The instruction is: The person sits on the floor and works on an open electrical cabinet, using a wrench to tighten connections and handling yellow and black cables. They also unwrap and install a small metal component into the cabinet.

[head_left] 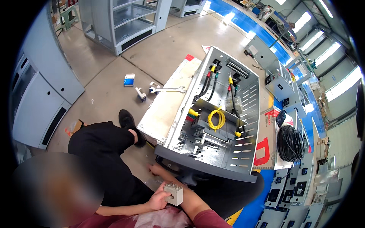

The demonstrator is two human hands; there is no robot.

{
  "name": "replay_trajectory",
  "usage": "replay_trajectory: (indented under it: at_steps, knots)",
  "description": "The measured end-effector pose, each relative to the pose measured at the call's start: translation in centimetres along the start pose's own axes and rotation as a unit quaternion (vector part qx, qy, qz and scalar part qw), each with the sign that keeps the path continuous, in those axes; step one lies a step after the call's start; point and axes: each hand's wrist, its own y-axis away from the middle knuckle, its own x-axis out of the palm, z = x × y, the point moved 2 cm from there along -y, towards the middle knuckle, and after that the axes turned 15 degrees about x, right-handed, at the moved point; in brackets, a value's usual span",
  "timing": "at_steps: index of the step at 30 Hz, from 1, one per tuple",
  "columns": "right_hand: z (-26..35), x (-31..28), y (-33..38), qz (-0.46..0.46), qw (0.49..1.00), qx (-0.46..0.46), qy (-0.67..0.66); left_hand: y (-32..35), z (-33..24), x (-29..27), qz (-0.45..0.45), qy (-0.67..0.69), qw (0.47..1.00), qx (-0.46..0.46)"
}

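Observation:
My left hand point(157, 199) grips a small off-white block point(174, 194) with a dark opening in its face and metal terminals on top; it looks like a current transformer. The block is held over my right forearm. My right arm reaches leftward past the dark front panel point(205, 167) of an open metal cabinet point(243, 152). Only part of my right hand point(154, 170) shows, low beside that panel, and its fingers are too small and unclear to read. Inside the cabinet are a coiled yellow wire point(216, 120), black cables point(205, 85) and a terminal strip point(237, 69).
An open-end wrench point(169, 89) lies on the pale board point(167, 110) under the cabinet. Small boxes, one blue and white point(129, 80), sit on the floor. To the right is a black cable coil point(291, 143). Grey cabinets point(42, 95) stand at left and behind.

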Motion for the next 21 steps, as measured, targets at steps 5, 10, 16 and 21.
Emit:
replay_trajectory:
  at_steps: [5,10,16,21]
  knots:
    - [1.9,-3.3,7.1,0.002,1.0,0.0,-0.019,0.1,0.5,0.3,0.007,0.024,1.0,0.015]
    - [6.6,-8.7,16.2,0.068,0.992,-0.007,-0.102,0.0,-0.7,1.7,-0.022,-0.029,0.995,0.089]
    - [-4.1,-8.2,7.7,0.125,0.925,-0.053,-0.354,1.9,0.1,1.3,0.047,-0.152,0.986,0.045]
    - [-11.3,-2.9,2.2,0.264,0.955,-0.077,-0.113,3.6,-0.9,3.1,0.089,-0.128,0.988,0.0]
